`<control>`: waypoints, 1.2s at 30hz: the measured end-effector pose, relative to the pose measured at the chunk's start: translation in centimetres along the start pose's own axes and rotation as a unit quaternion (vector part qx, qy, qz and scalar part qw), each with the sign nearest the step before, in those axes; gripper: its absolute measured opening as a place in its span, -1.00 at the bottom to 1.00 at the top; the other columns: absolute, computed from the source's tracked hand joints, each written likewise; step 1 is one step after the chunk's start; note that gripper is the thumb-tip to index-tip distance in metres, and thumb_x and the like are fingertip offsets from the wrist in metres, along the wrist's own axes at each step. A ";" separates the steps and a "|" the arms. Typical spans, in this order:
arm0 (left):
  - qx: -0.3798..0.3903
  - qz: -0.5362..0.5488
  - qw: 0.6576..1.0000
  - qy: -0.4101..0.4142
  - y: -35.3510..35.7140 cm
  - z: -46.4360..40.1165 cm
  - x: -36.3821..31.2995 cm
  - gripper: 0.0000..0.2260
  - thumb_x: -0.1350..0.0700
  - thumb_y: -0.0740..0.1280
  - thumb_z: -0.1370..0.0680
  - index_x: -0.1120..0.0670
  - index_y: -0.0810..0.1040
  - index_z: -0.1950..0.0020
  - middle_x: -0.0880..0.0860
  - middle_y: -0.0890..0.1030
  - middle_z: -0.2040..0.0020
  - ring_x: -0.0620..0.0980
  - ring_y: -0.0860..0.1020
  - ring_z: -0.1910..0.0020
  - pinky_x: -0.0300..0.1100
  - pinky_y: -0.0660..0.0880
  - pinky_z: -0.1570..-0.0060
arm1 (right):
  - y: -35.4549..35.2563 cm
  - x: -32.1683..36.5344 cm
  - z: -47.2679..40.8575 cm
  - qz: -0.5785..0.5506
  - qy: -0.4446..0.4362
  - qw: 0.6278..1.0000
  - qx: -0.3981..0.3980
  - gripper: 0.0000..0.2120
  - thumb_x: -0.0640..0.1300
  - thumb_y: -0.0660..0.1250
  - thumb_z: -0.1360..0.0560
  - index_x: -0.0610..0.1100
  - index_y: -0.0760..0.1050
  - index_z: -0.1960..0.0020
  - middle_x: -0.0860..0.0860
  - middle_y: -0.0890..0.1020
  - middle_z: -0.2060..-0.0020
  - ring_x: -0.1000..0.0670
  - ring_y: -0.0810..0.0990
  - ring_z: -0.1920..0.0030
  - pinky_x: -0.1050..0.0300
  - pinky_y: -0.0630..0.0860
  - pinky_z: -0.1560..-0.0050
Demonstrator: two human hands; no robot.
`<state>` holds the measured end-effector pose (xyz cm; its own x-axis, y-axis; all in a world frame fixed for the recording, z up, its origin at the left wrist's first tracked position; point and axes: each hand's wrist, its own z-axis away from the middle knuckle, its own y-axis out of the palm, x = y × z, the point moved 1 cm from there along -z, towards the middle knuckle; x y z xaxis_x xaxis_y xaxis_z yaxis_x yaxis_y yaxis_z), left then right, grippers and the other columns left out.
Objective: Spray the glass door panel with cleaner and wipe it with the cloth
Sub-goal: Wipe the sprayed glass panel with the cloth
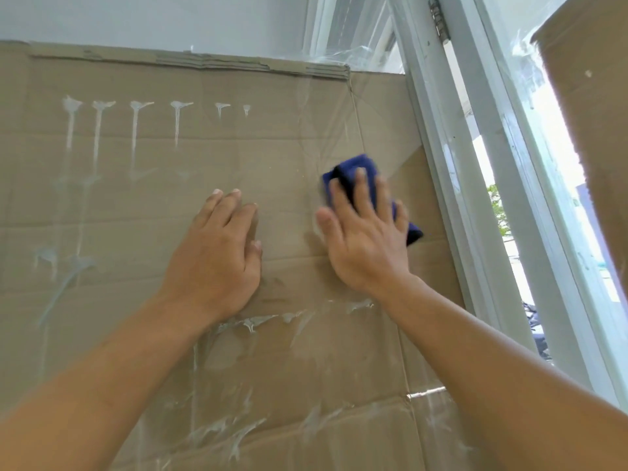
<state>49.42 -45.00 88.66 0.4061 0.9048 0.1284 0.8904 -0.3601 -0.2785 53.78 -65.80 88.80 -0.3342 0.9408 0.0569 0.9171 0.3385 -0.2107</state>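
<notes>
Two bare forearms enter from the lower edge, no sleeves in view on either. Left hand [217,263]: no ring, watch or band at the wrist; nails short and pale at the fingertips. Right hand [367,239]: likewise unadorned, no glove, nails trimmed short. Wrists plain on both sides, nothing strapped or tied below the hands. Forearms smooth, without visible marks or tattoos. Upper arms, elbows and any clothing lie outside the view behind the forearms, so what is worn cannot be told.
</notes>
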 end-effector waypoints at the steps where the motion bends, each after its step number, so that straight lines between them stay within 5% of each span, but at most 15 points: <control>1: -0.005 -0.001 1.000 -0.008 -0.2 0.1 0.2 -0.56 0.11 0.23 -0.60 0.15 0.36 -0.48 0.14 0.23 -0.57 0.11 0.05 -0.59 -0.08 0.01 -0.53 | 0.3 0.3 0.3 0.028 -0.114 0.993 0.002 -0.37 0.36 -0.23 -0.62 0.20 0.08 -0.63 0.01 -0.02 -0.66 -0.10 -0.15 -0.65 -0.24 -0.12 -0.58; 3: -0.014 -0.007 1.000 -0.025 -0.7 0.3 0.8 -0.52 0.06 0.24 -0.59 0.14 0.33 -0.50 0.13 0.21 -0.58 0.09 0.03 -0.60 -0.05 0.03 -0.54 | 0.9 -0.7 0.5 0.085 -0.297 0.951 -0.003 -0.41 0.35 -0.09 -0.62 0.18 0.29 -0.56 0.01 0.20 -0.62 -0.10 0.07 -0.63 -0.19 0.03 -0.57; 4: -0.017 -0.012 0.999 -0.033 -1.0 0.4 1.2 -0.51 0.04 0.24 -0.59 0.13 0.32 -0.51 0.12 0.19 -0.58 0.08 0.02 -0.60 -0.03 0.03 -0.55 | 0.9 -1.4 0.0 0.099 -0.313 0.945 -0.018 -0.42 0.35 -0.05 -0.62 0.17 0.34 -0.54 0.01 0.25 -0.60 -0.09 0.14 -0.62 -0.19 0.10 -0.56; 7: -0.023 -0.029 0.998 -0.050 -2.0 0.6 2.4 -0.50 0.00 0.27 -0.59 0.12 0.33 -0.51 0.13 0.18 -0.59 0.09 0.02 -0.60 0.00 0.02 -0.55 | 0.1 -2.3 -2.0 0.046 -0.081 0.993 -0.069 -0.41 0.33 -0.14 -0.64 0.19 0.20 -0.59 0.00 0.13 -0.64 -0.08 0.03 -0.64 -0.26 0.07 -0.54; 9: -0.020 -0.038 0.997 -0.064 -2.4 0.7 2.9 -0.51 0.00 0.28 -0.59 0.12 0.34 -0.49 0.15 0.18 -0.58 0.11 0.03 -0.59 0.03 0.01 -0.56 | -0.3 -1.3 -3.3 -0.032 0.103 0.993 -0.048 -0.40 0.32 -0.25 -0.65 0.17 0.01 -0.64 0.00 -0.07 -0.66 -0.10 -0.17 -0.64 -0.26 -0.13 -0.57; 10: -0.017 -0.042 0.997 -0.070 -2.5 0.8 3.2 -0.51 -0.01 0.28 -0.59 0.12 0.35 -0.49 0.16 0.18 -0.58 0.13 0.04 -0.59 0.06 0.02 -0.56 | -0.3 -0.2 -3.6 -0.047 0.128 0.990 -0.032 -0.38 0.33 -0.27 -0.64 0.15 -0.04 -0.65 0.00 -0.12 -0.66 -0.11 -0.23 -0.64 -0.27 -0.18 -0.57; 13: -0.018 -0.053 0.996 -0.071 -2.5 0.9 3.5 -0.50 -0.05 0.24 -0.59 0.13 0.35 -0.48 0.18 0.19 -0.57 0.16 0.06 -0.58 0.12 0.04 -0.54 | 0.2 2.8 -3.1 0.022 -0.091 0.996 -0.006 -0.37 0.36 -0.23 -0.62 0.18 0.08 -0.63 0.03 -0.02 -0.66 -0.12 -0.14 -0.65 -0.25 -0.10 -0.57; 15: -0.021 -0.058 0.996 -0.071 -2.6 1.0 3.7 -0.49 -0.06 0.26 -0.58 0.13 0.36 -0.48 0.19 0.19 -0.57 0.18 0.07 -0.58 0.15 0.05 -0.54 | 0.8 2.8 -2.4 0.072 -0.273 0.959 0.004 -0.38 0.37 -0.14 -0.61 0.19 0.24 -0.58 0.03 0.16 -0.63 -0.10 0.02 -0.64 -0.19 0.00 -0.57; 16: -0.022 -0.061 0.995 -0.075 -2.7 1.1 4.0 -0.49 -0.05 0.28 -0.58 0.12 0.35 -0.48 0.18 0.18 -0.58 0.17 0.06 -0.58 0.15 0.04 -0.54 | 0.8 2.4 -2.7 0.086 -0.294 0.952 -0.004 -0.39 0.37 -0.12 -0.61 0.19 0.27 -0.57 0.03 0.20 -0.62 -0.09 0.07 -0.63 -0.19 0.04 -0.56; 21: 0.010 -0.107 0.988 -0.110 -3.3 1.8 5.2 -0.38 -0.20 0.13 -0.59 0.06 0.15 -0.58 0.12 -0.03 -0.63 0.11 -0.12 -0.60 0.08 -0.12 -0.55 | -0.1 2.6 -5.0 -0.015 0.068 0.998 -0.011 -0.37 0.34 -0.26 -0.63 0.16 -0.04 -0.64 0.01 -0.13 -0.66 -0.14 -0.19 -0.64 -0.30 -0.14 -0.56; 23: 0.030 -0.118 0.985 -0.124 -3.2 2.0 5.5 -0.35 -0.24 0.04 -0.60 0.04 0.04 -0.61 0.10 -0.11 -0.63 0.10 -0.18 -0.60 0.08 -0.16 -0.55 | 0.2 4.6 -4.8 0.003 0.006 1.000 0.007 -0.34 0.37 -0.27 -0.61 0.15 -0.04 -0.65 0.00 -0.13 -0.66 -0.17 -0.21 -0.63 -0.32 -0.17 -0.55; 27: 0.046 -0.129 0.983 -0.121 -2.8 2.6 6.2 -0.33 -0.30 -0.07 -0.60 -0.02 -0.10 -0.63 0.07 -0.19 -0.63 0.06 -0.23 -0.59 0.05 -0.20 -0.55 | 1.2 5.3 -3.7 0.105 -0.328 0.938 0.024 -0.36 0.38 -0.20 -0.60 0.20 0.16 -0.60 0.03 0.11 -0.64 -0.11 -0.01 -0.64 -0.24 -0.04 -0.58; 33: 0.056 -0.143 0.984 -0.090 -2.5 3.5 7.5 -0.24 -0.42 -0.28 -0.48 -0.08 -0.25 -0.60 0.03 -0.30 -0.60 0.01 -0.38 -0.55 -0.02 -0.35 -0.50 | 0.4 5.6 -6.5 0.027 -0.015 0.999 -0.009 -0.38 0.33 -0.26 -0.64 0.16 -0.01 -0.64 0.01 -0.09 -0.66 -0.13 -0.20 -0.64 -0.30 -0.15 -0.57; 36: 0.058 -0.142 0.984 -0.092 -2.4 3.7 7.5 -0.24 -0.41 -0.25 -0.49 -0.07 -0.23 -0.61 0.03 -0.30 -0.60 0.02 -0.37 -0.56 -0.01 -0.34 -0.50 | 1.2 7.6 -5.6 0.065 -0.225 0.972 0.005 -0.36 0.36 -0.23 -0.62 0.16 0.10 -0.63 0.00 0.03 -0.66 -0.16 -0.09 -0.65 -0.34 -0.05 -0.56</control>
<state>49.59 -36.51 86.80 0.0905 0.9949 0.0446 0.9290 -0.0682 -0.3636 53.52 -58.15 94.43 -0.2796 0.8715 -0.4030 0.9564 0.2157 -0.1970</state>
